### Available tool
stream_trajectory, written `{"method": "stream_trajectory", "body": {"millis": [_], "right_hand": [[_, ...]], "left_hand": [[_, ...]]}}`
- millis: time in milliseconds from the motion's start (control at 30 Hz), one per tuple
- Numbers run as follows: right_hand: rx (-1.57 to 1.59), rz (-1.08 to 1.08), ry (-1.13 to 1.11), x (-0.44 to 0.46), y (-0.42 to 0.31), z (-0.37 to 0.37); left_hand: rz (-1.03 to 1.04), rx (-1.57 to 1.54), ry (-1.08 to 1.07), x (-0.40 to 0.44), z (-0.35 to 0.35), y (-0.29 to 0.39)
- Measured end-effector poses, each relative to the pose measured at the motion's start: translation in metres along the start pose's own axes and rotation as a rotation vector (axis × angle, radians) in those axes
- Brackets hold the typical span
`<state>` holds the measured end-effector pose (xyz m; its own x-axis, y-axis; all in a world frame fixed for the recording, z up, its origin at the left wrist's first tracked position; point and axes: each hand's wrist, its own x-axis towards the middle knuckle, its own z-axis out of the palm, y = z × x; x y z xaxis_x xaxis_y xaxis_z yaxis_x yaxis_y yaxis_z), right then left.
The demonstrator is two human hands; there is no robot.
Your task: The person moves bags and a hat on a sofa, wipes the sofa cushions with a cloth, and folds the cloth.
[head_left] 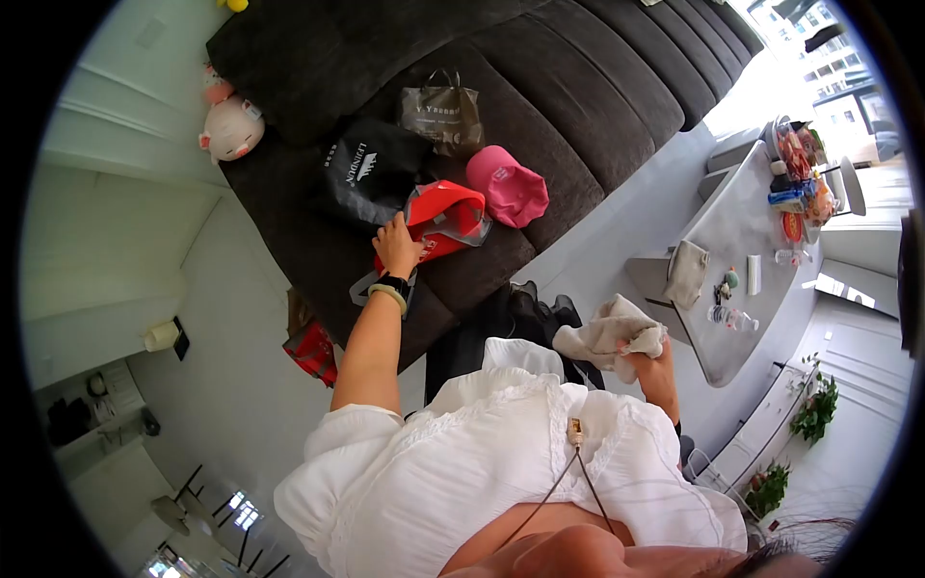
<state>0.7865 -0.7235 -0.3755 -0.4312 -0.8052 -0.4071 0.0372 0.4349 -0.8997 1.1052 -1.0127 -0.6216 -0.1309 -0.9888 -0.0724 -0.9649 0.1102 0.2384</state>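
Observation:
My left hand (398, 249) is on the near left side of a red bag (446, 218) lying on the dark sofa; the fingers are bent over its edge, and their tips are partly hidden. Bunched in my right hand (649, 358) is a beige cloth (605, 332), held out to the right beside the sofa. Close to the red bag lie a pink cap (509, 187) on its right and a black bag with white lettering (371, 175) on its left. A brown-grey handled bag (442, 118) is behind them.
The dark sofa (559, 87) stretches to the upper right. A pig plush (232, 128) rests at its left edge. Another red bag (311, 353) is on the floor. To the right, a grey table (725, 323) bears bottles, snack packs and a folded cloth (686, 274).

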Motion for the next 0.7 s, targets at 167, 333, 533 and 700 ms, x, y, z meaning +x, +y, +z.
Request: {"method": "stream_trajectory", "body": {"millis": [167, 333, 533, 700], "right_hand": [[-0.106, 0.007, 0.023, -0.007, 0.004, 0.028], [0.055, 0.039, 0.081, -0.002, 0.009, 0.061], [-0.168, 0.149, 0.01, -0.006, 0.0, 0.103], [-0.295, 0.225, 0.116, -0.024, 0.008, 0.122]], "left_hand": [[0.107, -0.266, -0.149, 0.0, -0.011, -0.022], [-0.036, -0.756, -0.341, 0.016, -0.022, -0.053], [0.034, -0.561, -0.167, 0.083, 0.018, -0.133], [0.358, -0.116, -0.453, 0.1, 0.056, -0.14]]}}
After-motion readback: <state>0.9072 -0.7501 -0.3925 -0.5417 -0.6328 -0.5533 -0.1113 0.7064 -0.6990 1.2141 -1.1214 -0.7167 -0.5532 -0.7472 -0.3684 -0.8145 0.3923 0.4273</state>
